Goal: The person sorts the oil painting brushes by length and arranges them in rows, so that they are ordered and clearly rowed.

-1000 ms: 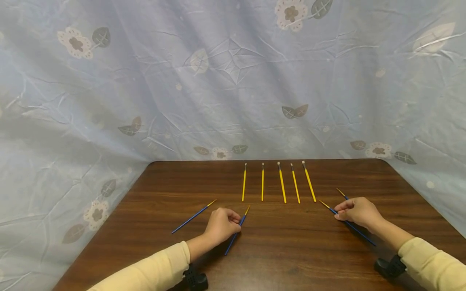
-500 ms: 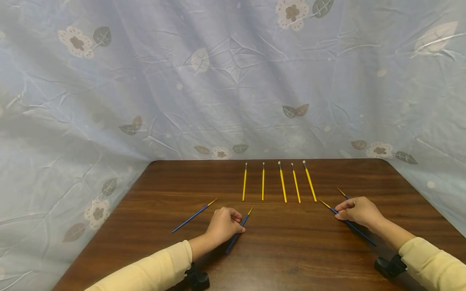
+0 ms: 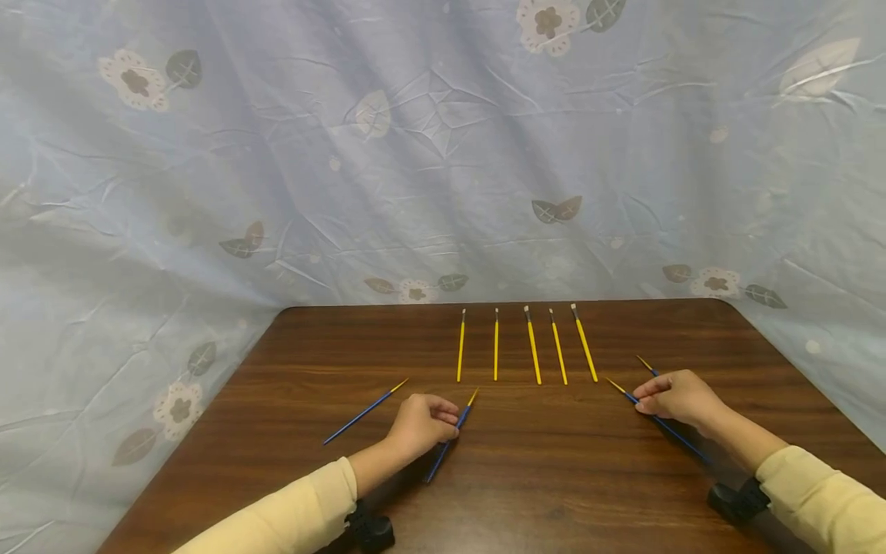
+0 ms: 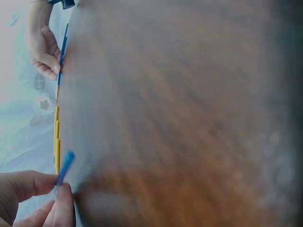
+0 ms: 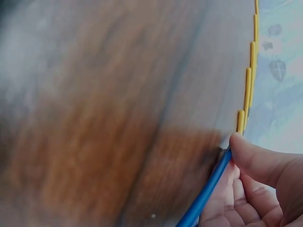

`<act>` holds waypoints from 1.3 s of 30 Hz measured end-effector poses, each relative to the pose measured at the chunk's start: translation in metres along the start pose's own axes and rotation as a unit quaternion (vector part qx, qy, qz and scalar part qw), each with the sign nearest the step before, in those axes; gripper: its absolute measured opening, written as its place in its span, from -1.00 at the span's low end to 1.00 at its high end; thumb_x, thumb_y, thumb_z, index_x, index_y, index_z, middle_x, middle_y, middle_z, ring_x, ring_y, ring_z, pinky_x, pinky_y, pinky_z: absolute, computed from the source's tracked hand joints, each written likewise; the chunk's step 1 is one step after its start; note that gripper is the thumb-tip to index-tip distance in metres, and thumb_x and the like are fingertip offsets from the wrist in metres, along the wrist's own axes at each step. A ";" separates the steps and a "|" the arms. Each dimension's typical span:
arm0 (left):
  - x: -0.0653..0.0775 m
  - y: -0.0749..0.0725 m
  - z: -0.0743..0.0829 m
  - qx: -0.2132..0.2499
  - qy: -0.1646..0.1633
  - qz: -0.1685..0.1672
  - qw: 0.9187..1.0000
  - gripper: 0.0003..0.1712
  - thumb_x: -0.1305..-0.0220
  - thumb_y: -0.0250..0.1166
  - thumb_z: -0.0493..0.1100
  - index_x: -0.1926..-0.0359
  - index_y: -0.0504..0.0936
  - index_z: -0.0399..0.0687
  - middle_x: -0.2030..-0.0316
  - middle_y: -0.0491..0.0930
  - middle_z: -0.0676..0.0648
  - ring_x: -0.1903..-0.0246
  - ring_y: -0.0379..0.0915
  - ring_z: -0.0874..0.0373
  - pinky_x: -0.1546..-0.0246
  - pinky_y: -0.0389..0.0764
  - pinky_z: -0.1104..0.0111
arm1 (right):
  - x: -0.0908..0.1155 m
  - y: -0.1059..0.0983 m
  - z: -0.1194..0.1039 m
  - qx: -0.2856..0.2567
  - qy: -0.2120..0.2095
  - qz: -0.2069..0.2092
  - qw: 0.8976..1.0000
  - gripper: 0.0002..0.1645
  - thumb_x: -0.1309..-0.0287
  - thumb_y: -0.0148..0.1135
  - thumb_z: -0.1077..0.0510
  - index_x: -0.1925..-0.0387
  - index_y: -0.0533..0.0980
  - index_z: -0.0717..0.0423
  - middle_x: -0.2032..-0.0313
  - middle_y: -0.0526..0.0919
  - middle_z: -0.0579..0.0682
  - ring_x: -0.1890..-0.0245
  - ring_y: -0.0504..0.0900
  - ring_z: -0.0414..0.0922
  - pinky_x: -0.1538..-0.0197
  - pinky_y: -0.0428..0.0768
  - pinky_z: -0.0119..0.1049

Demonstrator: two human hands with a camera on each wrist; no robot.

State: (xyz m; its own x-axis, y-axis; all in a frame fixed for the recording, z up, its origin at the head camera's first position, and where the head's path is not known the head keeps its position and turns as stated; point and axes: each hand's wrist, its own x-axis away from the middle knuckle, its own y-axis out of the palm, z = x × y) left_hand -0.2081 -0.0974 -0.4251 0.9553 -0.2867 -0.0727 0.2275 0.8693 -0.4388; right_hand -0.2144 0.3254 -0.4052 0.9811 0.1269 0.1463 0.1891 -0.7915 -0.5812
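Slanting betw. L fingers [image 3: 441,405]: blue brush [image 3: 464,415]

Table [image 3: 554,462] lies free between the hands [image 3: 421,423] [image 3: 680,398], yellow brushes [image 3: 533,350] blocking beyond.

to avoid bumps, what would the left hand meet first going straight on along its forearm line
Past the blue brush the left hand pinches, likely the row of yellow brushes, though height is unclear.
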 end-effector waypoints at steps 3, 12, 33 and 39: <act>0.001 -0.002 0.002 0.046 -0.025 -0.017 0.998 -0.67 0.01 0.35 -0.51 0.12 0.64 -0.46 0.36 0.68 -0.18 0.43 0.64 0.09 0.42 0.71 0.35 | -0.001 -0.002 -0.001 -0.006 0.008 -0.009 1.000 -0.65 -0.12 0.37 0.28 0.11 0.57 0.48 0.23 0.67 0.10 0.18 0.67 0.08 0.11 0.69 -0.07; 0.006 0.000 0.009 0.102 -0.069 -0.034 0.992 -0.65 -0.14 0.29 -0.49 0.00 0.57 -0.43 0.34 0.68 -0.19 0.36 0.65 0.02 0.38 0.72 0.27 | -0.001 0.000 -0.008 -0.022 0.024 -0.035 0.999 -0.60 -0.21 0.31 0.24 0.01 0.53 0.45 0.16 0.65 0.13 0.12 0.62 0.10 0.13 0.69 -0.02; 0.009 0.020 0.025 0.175 -0.097 -0.042 0.979 -0.65 -0.13 0.33 -0.48 0.02 0.58 -0.42 0.33 0.68 -0.23 0.40 0.63 0.10 0.43 0.72 0.29 | 0.006 0.046 -0.047 -0.113 0.038 -0.073 0.990 -0.55 -0.25 0.22 0.26 -0.10 0.46 0.46 0.05 0.59 0.18 0.14 0.60 -0.01 0.21 0.71 -0.14; 0.008 0.026 0.027 0.206 -0.106 -0.033 0.972 -0.67 -0.13 0.33 -0.48 0.04 0.58 -0.44 0.34 0.68 -0.19 0.40 0.62 0.12 0.41 0.72 0.30 | 0.006 0.068 -0.059 -0.149 0.043 -0.073 0.985 -0.59 -0.26 0.21 0.28 -0.07 0.45 0.45 0.13 0.64 0.15 0.18 0.59 -0.02 0.24 0.71 -0.17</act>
State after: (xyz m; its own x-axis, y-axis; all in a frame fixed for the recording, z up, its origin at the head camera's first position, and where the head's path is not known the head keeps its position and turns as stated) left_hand -0.1892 -0.0662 -0.4130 0.9432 -0.2966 0.1497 0.3050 0.9517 -0.0363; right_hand -0.1983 0.2370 -0.3969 0.9344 0.2122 0.2861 0.2956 -0.9101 -0.2905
